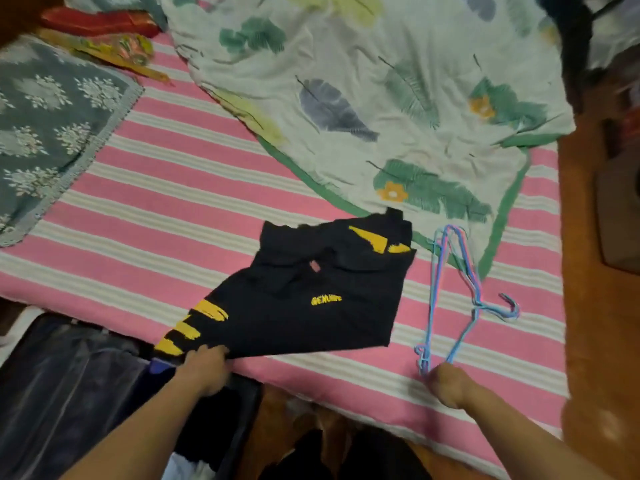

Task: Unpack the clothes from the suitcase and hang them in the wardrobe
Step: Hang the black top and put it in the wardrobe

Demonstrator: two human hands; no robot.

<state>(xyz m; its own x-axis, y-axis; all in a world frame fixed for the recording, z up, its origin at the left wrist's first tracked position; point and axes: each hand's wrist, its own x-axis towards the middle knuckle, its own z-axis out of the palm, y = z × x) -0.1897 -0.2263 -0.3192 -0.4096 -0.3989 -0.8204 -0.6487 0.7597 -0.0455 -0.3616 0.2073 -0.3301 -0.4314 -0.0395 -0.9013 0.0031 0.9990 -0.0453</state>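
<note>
**A:** What is in front of the person?

**B:** A bed with a pink-and-white striped sheet [166, 174] fills most of the view. At the centre, toward 6 o'clock, lies a folded black garment [311, 296] with yellow stripes and a small yellow word on it. Just beside it, at 3 o'clock from the garment, a small bunch of thin blue and pink wire hangers [453, 292] rests on the sheet, hooks pointing right.

**A:** And the hands?

**B:** They are well apart. The left hand [204, 367] grips the garment's near left corner, fingers curled over the cloth edge. The right hand [446, 384] is at the near end of the hangers, touching them; it looks bunched around the lowest tip, but the fingers are turned away and blurred, so I cannot tell if it truly holds them.

**A:** Where is the suitcase?

**B:** At 7 o'clock, below the bed's edge, an open dark suitcase [69, 382] with more cloth showing inside. A leaf-print quilt [381, 98] covers the bed toward 1 o'clock, and a grey patterned cloth [45, 133] lies at 9 o'clock. No wardrobe is in view.

**A:** Which step is this?

**B:** Judging by the layout, one garment is out of the case and laid on the bed, and a hanger is being fetched for it. Next it likely needs unfolding, one hanger separated from the bunch, then slipped through the neck. The hangers look tangled, so freeing a single one may need both hands.
</note>
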